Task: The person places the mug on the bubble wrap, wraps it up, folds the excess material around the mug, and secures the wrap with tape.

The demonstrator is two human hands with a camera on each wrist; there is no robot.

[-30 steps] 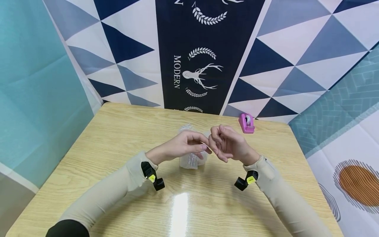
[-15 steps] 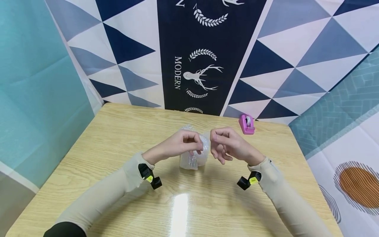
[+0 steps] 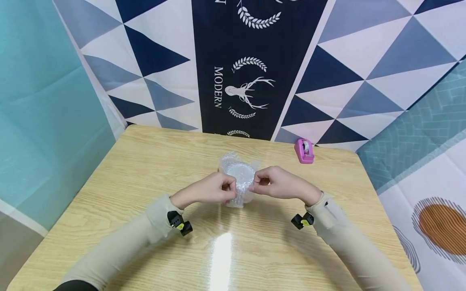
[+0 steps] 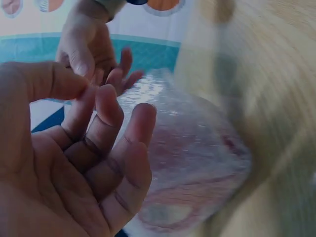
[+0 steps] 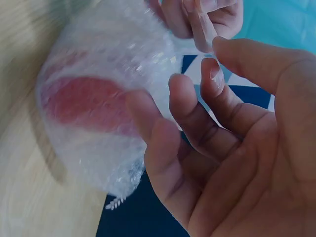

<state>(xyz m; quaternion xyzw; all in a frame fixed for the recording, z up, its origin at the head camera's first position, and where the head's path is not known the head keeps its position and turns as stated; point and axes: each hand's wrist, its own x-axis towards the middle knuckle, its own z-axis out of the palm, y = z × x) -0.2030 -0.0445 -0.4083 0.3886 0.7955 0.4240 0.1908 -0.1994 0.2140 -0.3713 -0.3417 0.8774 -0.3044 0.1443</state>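
A rounded bundle in clear bubble wrap (image 3: 240,174) stands on the table, with reddish patches showing through in both wrist views. What is wrapped inside cannot be made out. My left hand (image 3: 212,188) is at the bundle's left side, thumb and forefinger pinched together. Opposite it, my right hand (image 3: 282,184) pinches at the right side with its other fingers loosely curled. Between the two pinches a thin strip of clear tape (image 5: 193,51) shows faintly in the right wrist view. Whether the tape touches the wrap cannot be seen.
A pink tape dispenser (image 3: 304,151) with a roll in it stands near the table's back right corner. The wooden table (image 3: 153,161) meets a patterned cloth backdrop (image 3: 164,48) at its far edge. A bright reflection lies on the table's front part.
Both hands have come down toward the person and spread apart, from fingers touching above the bundle to either side of it. More of the bundle's top shows. The dispenser stays put.
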